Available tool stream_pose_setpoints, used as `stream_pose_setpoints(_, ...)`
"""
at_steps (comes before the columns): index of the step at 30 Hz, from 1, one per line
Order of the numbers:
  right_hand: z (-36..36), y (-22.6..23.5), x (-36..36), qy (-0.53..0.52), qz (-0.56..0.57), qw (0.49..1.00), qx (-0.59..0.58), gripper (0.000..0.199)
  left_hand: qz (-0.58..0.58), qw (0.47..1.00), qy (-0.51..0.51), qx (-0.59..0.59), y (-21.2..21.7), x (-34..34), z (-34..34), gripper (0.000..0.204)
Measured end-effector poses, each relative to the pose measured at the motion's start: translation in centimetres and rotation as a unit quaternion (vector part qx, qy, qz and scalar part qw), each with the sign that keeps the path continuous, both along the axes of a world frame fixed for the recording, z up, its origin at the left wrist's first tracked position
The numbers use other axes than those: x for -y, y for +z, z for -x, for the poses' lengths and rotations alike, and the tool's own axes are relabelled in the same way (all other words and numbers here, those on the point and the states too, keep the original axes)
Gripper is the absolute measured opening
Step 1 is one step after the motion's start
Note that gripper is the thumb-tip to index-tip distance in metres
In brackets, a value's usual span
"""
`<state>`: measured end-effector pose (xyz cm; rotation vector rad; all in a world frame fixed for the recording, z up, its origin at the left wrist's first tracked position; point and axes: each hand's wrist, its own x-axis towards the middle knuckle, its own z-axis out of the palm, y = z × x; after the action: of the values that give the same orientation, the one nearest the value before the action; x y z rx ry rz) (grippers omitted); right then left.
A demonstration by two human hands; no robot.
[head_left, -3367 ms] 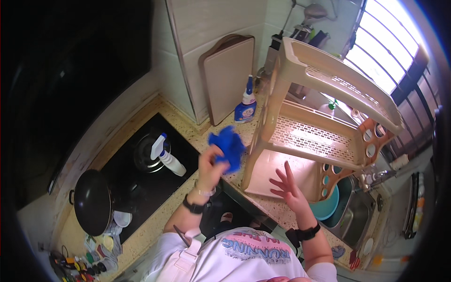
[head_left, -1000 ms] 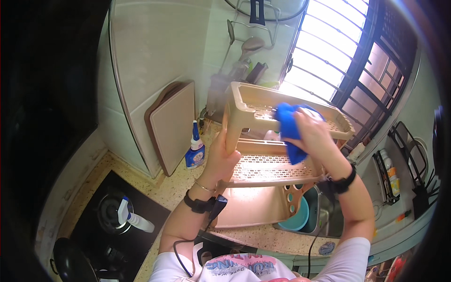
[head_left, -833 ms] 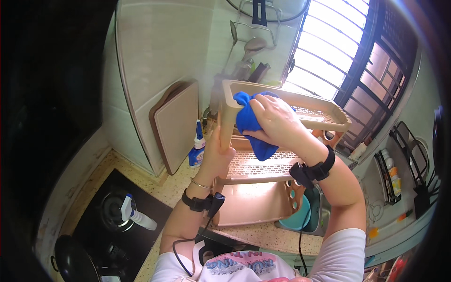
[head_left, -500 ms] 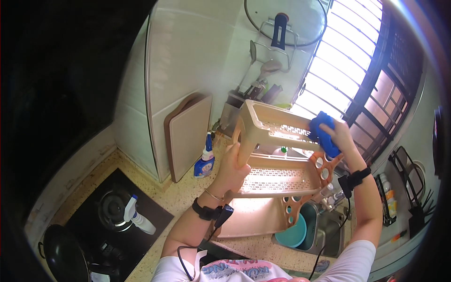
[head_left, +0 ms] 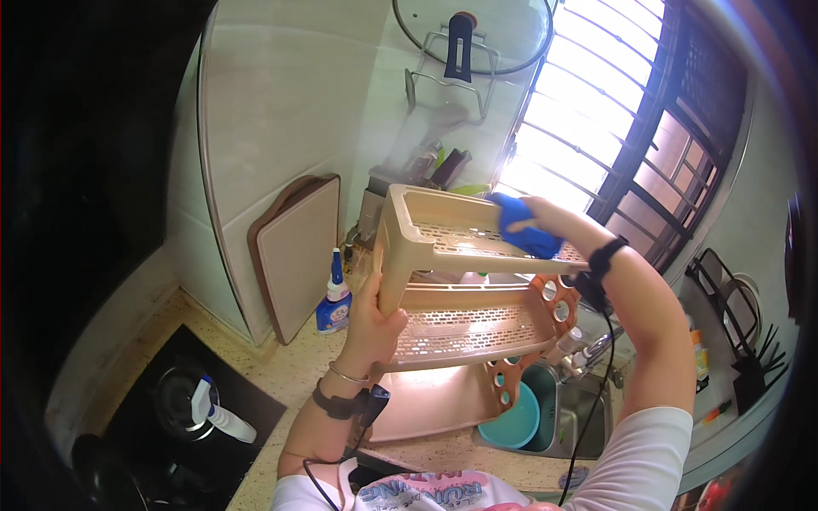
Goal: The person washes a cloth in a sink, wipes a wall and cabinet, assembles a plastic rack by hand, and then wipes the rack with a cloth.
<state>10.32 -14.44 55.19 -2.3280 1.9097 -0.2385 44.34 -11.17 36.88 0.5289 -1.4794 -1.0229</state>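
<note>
A tiered beige plastic rack [head_left: 477, 319] with slotted shelves and orange-brown side pieces with round holes stands tilted on the counter in front of me. My left hand [head_left: 372, 328] grips its left side, fingers wrapped round the edge near the upper tier and partly hidden behind it. In my right hand [head_left: 535, 220] is a blue cloth [head_left: 527, 232], bunched and pressed against the top shelf, toward its far wall. Both wrists wear black straps with a small device and cable.
Left of the rack stand a blue spray bottle [head_left: 334, 302] and a cutting board [head_left: 294, 255]. A white spray bottle [head_left: 228, 419] lies on the black stove [head_left: 256, 396]. At right, a teal basin [head_left: 514, 422] sits in the steel sink [head_left: 588, 422]. Utensils fill a holder [head_left: 373, 209] behind.
My right hand has moved the blue cloth from the right end of the top shelf leftward along it. My left hand still holds the rack's left side. The whole view has shifted slightly.
</note>
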Motion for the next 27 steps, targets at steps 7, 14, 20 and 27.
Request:
stream_pose_setpoints(7,5.3,1.6,-6.4,-0.212,0.038,0.954,-0.209,0.061,0.024,1.0,0.009,0.008,-1.0,0.5,0.1,0.035)
stream_pose_setpoints(14,-9.4,-0.3,-5.2,0.017,-0.051,0.976,0.212,0.035,0.06,0.996,0.05,0.05,-0.6,0.2,0.1,0.037)
stream_pose_setpoints(20,-18.5,-2.1,-8.1,0.242,0.28,0.928,0.03,0.035,-0.014,0.999,-0.019,-0.027,-1.0,0.8,-0.2,0.031)
stream_pose_setpoints(27,-10.3,-17.6,-16.6,0.055,0.339,0.841,0.418,0.032,0.016,1.0,0.007,0.012,-0.4,0.3,0.4,0.03)
